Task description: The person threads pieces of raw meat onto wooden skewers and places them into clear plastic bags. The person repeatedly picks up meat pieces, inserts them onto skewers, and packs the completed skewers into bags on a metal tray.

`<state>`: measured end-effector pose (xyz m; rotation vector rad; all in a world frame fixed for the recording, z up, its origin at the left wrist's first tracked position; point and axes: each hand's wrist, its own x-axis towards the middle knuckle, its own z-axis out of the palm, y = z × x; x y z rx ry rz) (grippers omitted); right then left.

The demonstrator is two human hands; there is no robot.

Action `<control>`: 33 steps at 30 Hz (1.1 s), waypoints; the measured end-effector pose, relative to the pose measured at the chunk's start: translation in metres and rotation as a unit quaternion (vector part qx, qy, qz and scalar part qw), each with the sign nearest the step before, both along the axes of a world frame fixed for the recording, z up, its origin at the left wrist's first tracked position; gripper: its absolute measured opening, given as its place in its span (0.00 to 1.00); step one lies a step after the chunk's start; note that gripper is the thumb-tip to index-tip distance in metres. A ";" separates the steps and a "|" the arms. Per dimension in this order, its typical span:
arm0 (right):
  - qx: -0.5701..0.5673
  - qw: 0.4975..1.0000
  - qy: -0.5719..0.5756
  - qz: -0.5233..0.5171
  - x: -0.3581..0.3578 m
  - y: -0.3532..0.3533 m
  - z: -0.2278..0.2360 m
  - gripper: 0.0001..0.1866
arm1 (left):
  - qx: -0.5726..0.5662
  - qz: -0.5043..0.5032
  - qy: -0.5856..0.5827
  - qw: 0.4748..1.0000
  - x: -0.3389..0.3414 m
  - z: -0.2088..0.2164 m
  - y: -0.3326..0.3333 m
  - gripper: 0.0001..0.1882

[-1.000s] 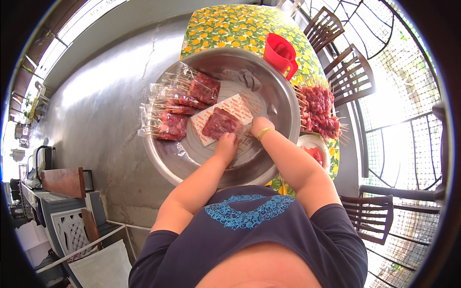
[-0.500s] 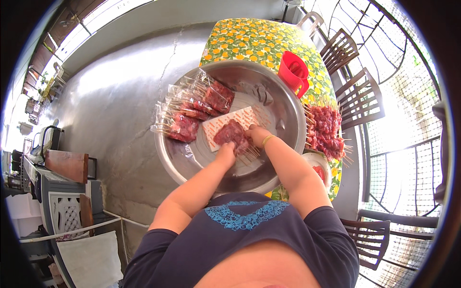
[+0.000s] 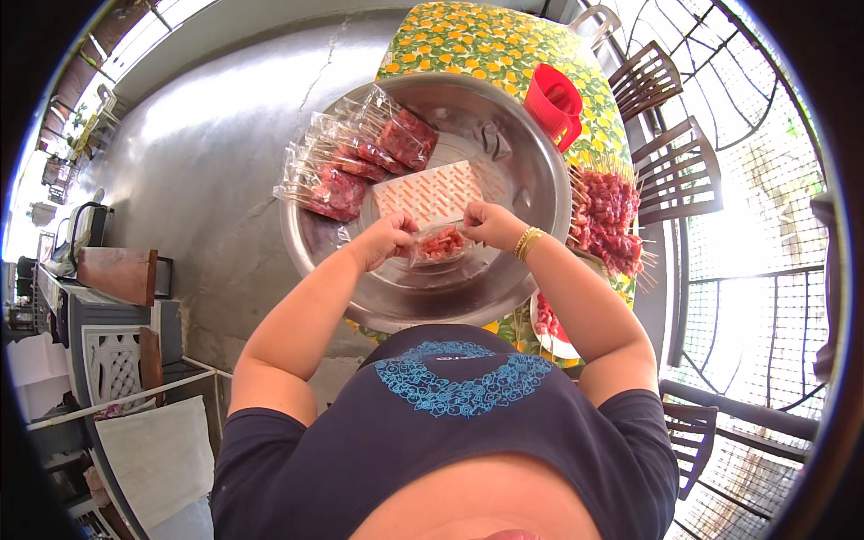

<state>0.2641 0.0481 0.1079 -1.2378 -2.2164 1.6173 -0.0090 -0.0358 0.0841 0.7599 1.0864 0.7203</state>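
A clear plastic bag [image 3: 440, 246] with reddish meat in it is stretched between my hands, above the near part of a wide metal basin [image 3: 409, 304]. My left hand [image 3: 385, 239] pinches its left edge, and my right hand [image 3: 493, 225], with a gold bracelet at the wrist, grips the right upper corner. Just beyond the bag, a white box with orange marks [image 3: 430, 191] lies in the basin. Bagged meat skewers [image 3: 337, 191] are stacked along the basin's left side, their sticks pointing left. Whether sticks are in the held bag I cannot tell.
The basin stands on a table with a yellow-and-green patterned cloth [image 3: 468, 40]. Right of it are a red plastic jug [image 3: 553, 101], a pile of raw meat skewers [image 3: 609, 216] and a plate with red meat [image 3: 553, 328]. Wooden chairs [image 3: 675, 171] line the right side.
My hands have moved apart and nearer my body. The meat skewers they held over the white box are no longer there; a clear bag with meat is now between them.
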 end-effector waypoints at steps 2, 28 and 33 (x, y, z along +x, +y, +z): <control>0.026 0.999 -0.005 -0.044 0.000 -0.017 0.018 0.11 | 0.002 -0.010 0.055 0.998 0.010 0.015 -0.012 0.11; 0.360 0.923 -0.085 -0.107 -0.004 -0.109 0.085 0.16 | 0.240 0.043 0.517 0.820 0.063 0.062 -0.054 0.06; 0.268 0.947 -0.168 -0.054 -0.006 -0.123 0.074 0.12 | 0.229 0.069 0.511 0.825 0.067 0.058 -0.051 0.08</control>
